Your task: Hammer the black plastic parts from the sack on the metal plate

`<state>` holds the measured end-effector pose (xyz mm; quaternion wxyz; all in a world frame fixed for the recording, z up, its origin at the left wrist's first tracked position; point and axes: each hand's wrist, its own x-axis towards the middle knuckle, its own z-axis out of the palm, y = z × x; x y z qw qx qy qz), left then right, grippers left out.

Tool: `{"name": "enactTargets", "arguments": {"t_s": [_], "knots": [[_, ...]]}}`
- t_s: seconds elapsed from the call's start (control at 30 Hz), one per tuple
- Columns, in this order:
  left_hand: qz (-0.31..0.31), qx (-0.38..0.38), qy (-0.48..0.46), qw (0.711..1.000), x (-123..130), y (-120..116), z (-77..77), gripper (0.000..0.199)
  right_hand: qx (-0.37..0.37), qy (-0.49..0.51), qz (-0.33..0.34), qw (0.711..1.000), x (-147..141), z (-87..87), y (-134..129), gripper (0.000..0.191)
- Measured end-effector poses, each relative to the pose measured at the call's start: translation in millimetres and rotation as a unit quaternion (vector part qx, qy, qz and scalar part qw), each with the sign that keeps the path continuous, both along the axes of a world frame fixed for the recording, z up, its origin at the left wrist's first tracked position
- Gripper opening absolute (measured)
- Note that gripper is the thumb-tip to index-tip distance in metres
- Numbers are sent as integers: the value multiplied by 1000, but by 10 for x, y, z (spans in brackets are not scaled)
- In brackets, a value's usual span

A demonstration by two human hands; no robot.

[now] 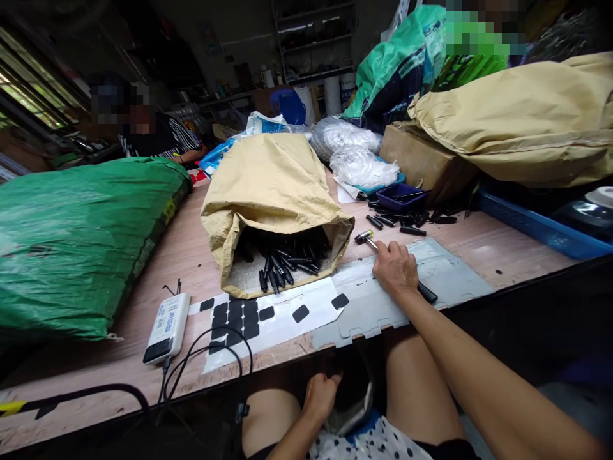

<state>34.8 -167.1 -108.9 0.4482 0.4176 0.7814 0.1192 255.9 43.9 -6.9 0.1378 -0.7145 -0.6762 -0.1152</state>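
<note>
My right hand is wrapped round a small hammer over a grey plastic sheet. The hammer's head points away to the left, and its black handle end shows behind the hand. Below the table edge, my left hand is closed above my lap; what it holds, if anything, is hidden. An open tan sack lies on the table, with black pen-like parts at its mouth. In front of the sack, a white sheet carries several black rounded squares.
A green sack and a white power bank with cables are at the left. At the right are loose black parts, a purple tray, a cardboard box and a blue tray. A person sits across the table.
</note>
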Motion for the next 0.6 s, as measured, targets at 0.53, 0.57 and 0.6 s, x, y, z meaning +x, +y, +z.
{"name": "enactTargets", "arguments": {"t_s": [0.53,0.57,0.6], "knots": [[113,303,297,898,-1069,1594,1523,26,14,-11,1,1000,5,-55,20,32],[95,263,318,906,-1157,1674,1496,25,14,-9,1,1000,4,-53,22,32],[74,223,327,915,-1215,1722,1469,23,15,-7,1,1000,2,-50,23,32]]}}
